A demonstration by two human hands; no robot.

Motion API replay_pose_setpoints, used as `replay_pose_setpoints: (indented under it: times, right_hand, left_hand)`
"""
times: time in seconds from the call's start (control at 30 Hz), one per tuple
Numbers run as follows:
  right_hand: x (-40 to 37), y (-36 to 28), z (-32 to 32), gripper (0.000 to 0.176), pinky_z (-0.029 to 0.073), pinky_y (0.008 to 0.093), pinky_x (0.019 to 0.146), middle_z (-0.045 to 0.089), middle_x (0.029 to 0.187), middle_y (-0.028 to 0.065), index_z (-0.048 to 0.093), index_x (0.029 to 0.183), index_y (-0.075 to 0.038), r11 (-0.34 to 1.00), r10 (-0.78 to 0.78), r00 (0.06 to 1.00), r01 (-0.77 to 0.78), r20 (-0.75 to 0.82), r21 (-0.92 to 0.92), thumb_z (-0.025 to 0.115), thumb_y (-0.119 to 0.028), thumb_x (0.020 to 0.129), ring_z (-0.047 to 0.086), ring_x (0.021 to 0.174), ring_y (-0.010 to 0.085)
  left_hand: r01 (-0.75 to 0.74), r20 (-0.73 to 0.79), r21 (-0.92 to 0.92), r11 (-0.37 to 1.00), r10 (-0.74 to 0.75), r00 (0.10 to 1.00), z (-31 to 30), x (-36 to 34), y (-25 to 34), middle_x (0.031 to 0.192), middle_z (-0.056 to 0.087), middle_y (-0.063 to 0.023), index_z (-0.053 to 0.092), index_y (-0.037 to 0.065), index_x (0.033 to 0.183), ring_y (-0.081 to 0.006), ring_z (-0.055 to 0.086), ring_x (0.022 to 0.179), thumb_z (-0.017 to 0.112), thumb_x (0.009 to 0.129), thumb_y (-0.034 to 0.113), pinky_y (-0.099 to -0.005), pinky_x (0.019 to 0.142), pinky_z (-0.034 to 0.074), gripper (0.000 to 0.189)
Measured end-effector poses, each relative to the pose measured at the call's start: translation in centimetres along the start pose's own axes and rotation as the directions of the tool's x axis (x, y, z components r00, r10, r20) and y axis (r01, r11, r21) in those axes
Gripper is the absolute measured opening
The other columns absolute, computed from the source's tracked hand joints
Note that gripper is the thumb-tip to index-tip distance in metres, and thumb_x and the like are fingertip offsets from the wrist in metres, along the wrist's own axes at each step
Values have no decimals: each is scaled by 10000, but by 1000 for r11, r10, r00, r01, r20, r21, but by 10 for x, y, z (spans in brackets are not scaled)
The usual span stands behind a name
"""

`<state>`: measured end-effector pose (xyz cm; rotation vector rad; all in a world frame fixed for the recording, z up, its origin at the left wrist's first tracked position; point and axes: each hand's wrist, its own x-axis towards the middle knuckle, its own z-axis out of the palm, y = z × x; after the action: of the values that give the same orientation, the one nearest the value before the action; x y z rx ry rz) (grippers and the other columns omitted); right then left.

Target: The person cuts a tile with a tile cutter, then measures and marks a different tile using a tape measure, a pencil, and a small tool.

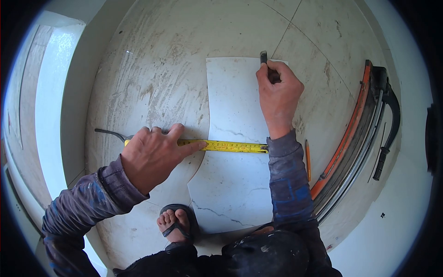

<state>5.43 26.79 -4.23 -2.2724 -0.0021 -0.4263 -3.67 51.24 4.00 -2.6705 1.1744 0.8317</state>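
A white marbled tile [230, 101] with grey veins lies on the floor in front of me, its left edge irregular. Across it stretches a yellow tape measure [230, 146], its hooked end beside my right sleeve. My left hand [154, 152] is closed round the tape's case at the left, the index finger pressed on the blade near the tile's left edge. Near the tile's upper right corner, my right hand [279, 92] grips a short dark tool [263, 57] that points away from me; most of it is hidden in the fist.
An orange pencil [308, 160] lies right of my right forearm. Further right is a long orange and black tile cutter [351, 134] with metal rails and a handle. My sandalled foot [176, 225] stands left of the tile. A wall edge [76, 92] rises at left.
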Motion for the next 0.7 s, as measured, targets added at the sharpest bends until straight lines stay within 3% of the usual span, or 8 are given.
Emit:
replay_pose_setpoints:
  times: [0.17,0.43,0.5,0.7]
  right_hand:
    - [-1,-6,-4,65,459,268,515,635,674,98,647,816,27,998,63,997,-62,52,-33,705,-2,810,613,532,159]
    - [-1,-3,0,66,447,268,505,626,666,87,643,788,20,1000,12,1000,-12,13,-1,703,2,804,581,517,137]
    - [0,-4,-1,68,444,270,502,624,664,86,640,785,20,1000,24,1000,-24,13,18,703,2,806,575,514,137]
    - [-2,-6,-1,72,446,295,506,616,665,100,636,795,18,997,64,997,-62,52,-38,704,-2,806,583,514,170]
  left_hand:
    - [2,-14,15,1000,-2,1000,-3,1,1,957,539,-67,515,386,1408,-113,547,556,594,936,124,-253,527,503,546]
    - [17,-4,9,1000,-16,1000,-3,0,5,933,508,-45,555,345,1383,-134,593,605,594,943,149,-255,551,478,483]
    - [10,-31,29,1000,-9,999,-2,0,3,950,533,-55,519,393,1404,-105,533,553,597,930,122,-240,520,491,551]
    - [11,-13,16,1000,-11,1000,-1,0,3,989,550,-63,515,389,1409,-102,537,558,596,928,104,-229,519,486,566]
